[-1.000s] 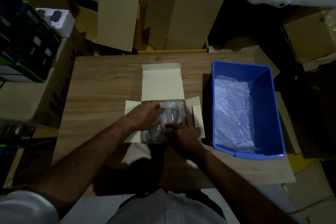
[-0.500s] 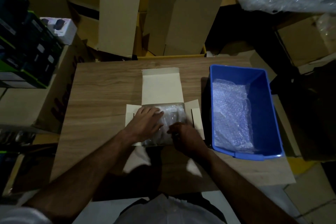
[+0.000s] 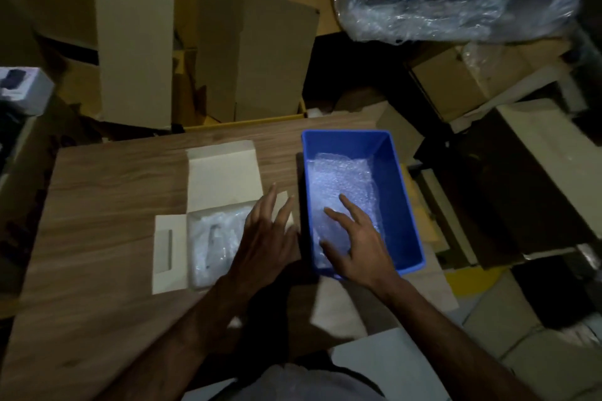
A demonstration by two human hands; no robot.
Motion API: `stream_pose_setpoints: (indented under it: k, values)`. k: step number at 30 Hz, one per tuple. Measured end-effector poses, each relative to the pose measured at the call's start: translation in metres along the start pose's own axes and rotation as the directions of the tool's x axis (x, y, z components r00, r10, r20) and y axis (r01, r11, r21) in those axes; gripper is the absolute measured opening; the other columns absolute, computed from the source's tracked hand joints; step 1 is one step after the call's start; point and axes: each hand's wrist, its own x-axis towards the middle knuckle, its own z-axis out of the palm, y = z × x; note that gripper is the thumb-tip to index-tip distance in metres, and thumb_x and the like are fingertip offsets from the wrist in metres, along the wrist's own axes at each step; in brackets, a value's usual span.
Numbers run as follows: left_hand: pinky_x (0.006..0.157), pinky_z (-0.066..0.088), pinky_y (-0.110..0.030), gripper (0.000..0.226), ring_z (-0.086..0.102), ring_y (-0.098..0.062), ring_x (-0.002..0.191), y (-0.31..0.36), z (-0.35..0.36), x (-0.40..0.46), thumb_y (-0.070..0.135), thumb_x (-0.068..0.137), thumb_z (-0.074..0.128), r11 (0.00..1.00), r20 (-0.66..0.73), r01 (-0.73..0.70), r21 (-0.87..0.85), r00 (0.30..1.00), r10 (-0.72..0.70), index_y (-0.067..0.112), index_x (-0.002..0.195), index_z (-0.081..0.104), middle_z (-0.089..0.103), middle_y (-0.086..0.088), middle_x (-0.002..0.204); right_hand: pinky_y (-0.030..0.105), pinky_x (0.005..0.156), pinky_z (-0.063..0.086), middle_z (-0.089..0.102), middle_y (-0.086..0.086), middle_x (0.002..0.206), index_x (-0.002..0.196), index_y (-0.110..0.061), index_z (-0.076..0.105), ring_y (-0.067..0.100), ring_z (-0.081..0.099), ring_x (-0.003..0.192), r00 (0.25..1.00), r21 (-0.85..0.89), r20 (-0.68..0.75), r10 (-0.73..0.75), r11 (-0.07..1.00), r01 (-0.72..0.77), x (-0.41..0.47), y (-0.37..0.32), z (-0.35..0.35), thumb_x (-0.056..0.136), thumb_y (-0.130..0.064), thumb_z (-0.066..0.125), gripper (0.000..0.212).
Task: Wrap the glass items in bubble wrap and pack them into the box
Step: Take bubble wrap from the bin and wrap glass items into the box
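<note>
No text, label, brand or number could be read anywhere, not even on the small white product box (image 3: 24, 94) left of the wooden table (image 3: 107, 198).

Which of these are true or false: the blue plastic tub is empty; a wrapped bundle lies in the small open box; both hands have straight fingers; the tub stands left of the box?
1. The blue plastic tub is empty. False: bubble wrap lies in it.
2. A bubble-wrapped bundle lies in the small open cardboard box. True.
3. The left hand and right hand both have straight, spread fingers. True.
4. The tub stands left of the box on the wooden table. False: it stands to the right.
</note>
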Motion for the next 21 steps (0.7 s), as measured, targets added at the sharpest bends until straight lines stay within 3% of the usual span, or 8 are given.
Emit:
stream_pose_setpoints:
  k: [3, 6, 10, 13, 15, 18, 21]
  values:
    - [0.116, 0.032, -0.047, 0.055, 0.029, -0.038, 0.147, 0.026, 0.011, 0.023, 0.033, 0.098, 0.045, 0.997, 0.022, -0.049, 0.064, 0.999, 0.048, 0.015, 0.150, 0.043, 0.025, -0.026, 0.161, 0.040, 0.113, 0.041, 0.032, 0.001, 0.162, 0.130, -0.030, 0.063, 0.019, 0.035, 0.147, 0.987, 0.024, 0.034, 0.156, 0.987, -0.157, -0.009, 0.026, -0.019, 0.072, -0.061, 0.076, 0.066]
    - [0.114, 0.035, -0.052, 0.054, 0.033, -0.044, 0.144, 0.033, 0.023, 0.036, 0.030, 0.098, 0.038, 0.986, 0.047, -0.096, 0.133, 0.995, 0.090, 0.010, 0.147, 0.049, 0.030, -0.032, 0.157, 0.031, 0.115, 0.033, 0.038, 0.012, 0.158, 0.122, -0.030, 0.067, 0.019, 0.031, 0.149, 0.959, -0.016, 0.196, 0.207, 0.978, -0.208, -0.010, 0.039, -0.020, 0.062, -0.064, 0.085, 0.071]
    - [0.114, 0.035, -0.057, 0.053, 0.028, -0.047, 0.146, 0.033, 0.037, 0.042, 0.028, 0.099, 0.036, 0.997, 0.061, -0.051, 0.064, 0.997, 0.047, 0.008, 0.146, 0.050, 0.027, -0.035, 0.156, 0.031, 0.112, 0.040, 0.049, 0.017, 0.149, 0.120, -0.028, 0.066, 0.023, 0.036, 0.147, 0.911, -0.039, 0.305, 0.278, 0.959, -0.280, 0.004, 0.053, 0.004, 0.047, -0.079, 0.071, 0.089]
    - [0.116, 0.029, -0.054, 0.053, 0.023, -0.046, 0.148, 0.032, 0.039, 0.042, 0.029, 0.100, 0.034, 0.998, 0.059, -0.040, 0.055, 0.998, 0.037, 0.010, 0.148, 0.048, 0.024, -0.034, 0.158, 0.030, 0.106, 0.041, 0.052, 0.019, 0.145, 0.109, -0.028, 0.070, 0.026, 0.037, 0.146, 0.912, -0.086, 0.343, 0.227, 0.974, -0.210, 0.019, 0.059, 0.014, 0.067, -0.056, 0.081, 0.053]
    - [0.118, 0.025, -0.052, 0.054, 0.022, -0.044, 0.149, 0.035, 0.037, 0.042, 0.030, 0.101, 0.032, 0.998, 0.057, -0.022, 0.054, 0.998, 0.019, 0.011, 0.149, 0.046, 0.022, -0.031, 0.160, 0.032, 0.098, 0.045, 0.058, 0.020, 0.134, 0.101, -0.023, 0.069, 0.031, 0.047, 0.137, 0.938, -0.104, 0.304, 0.168, 0.984, -0.143, 0.023, 0.061, 0.013, 0.079, -0.039, 0.075, 0.028]
    - [0.122, 0.018, -0.048, 0.058, 0.017, -0.037, 0.152, 0.039, 0.031, 0.037, 0.036, 0.100, 0.028, 0.999, 0.069, 0.029, -0.030, 0.997, -0.026, 0.016, 0.154, 0.038, 0.016, -0.021, 0.165, 0.040, 0.078, 0.046, 0.062, 0.009, 0.100, 0.094, -0.015, 0.058, 0.034, 0.060, 0.097, 0.980, -0.025, 0.175, 0.094, 0.995, -0.091, 0.023, 0.061, -0.009, 0.078, -0.027, 0.067, 0.022]
    - [0.125, 0.015, -0.044, 0.068, 0.009, -0.027, 0.155, 0.042, 0.027, 0.030, 0.036, 0.096, 0.045, 0.989, 0.039, 0.016, -0.145, 0.999, -0.010, 0.021, 0.159, 0.024, 0.008, -0.011, 0.168, 0.046, 0.077, 0.048, 0.059, 0.010, 0.097, 0.096, -0.013, 0.051, 0.038, 0.055, 0.090, 0.996, -0.001, 0.088, -0.025, 1.000, 0.025, 0.019, 0.058, -0.039, 0.079, -0.015, 0.054, 0.017]
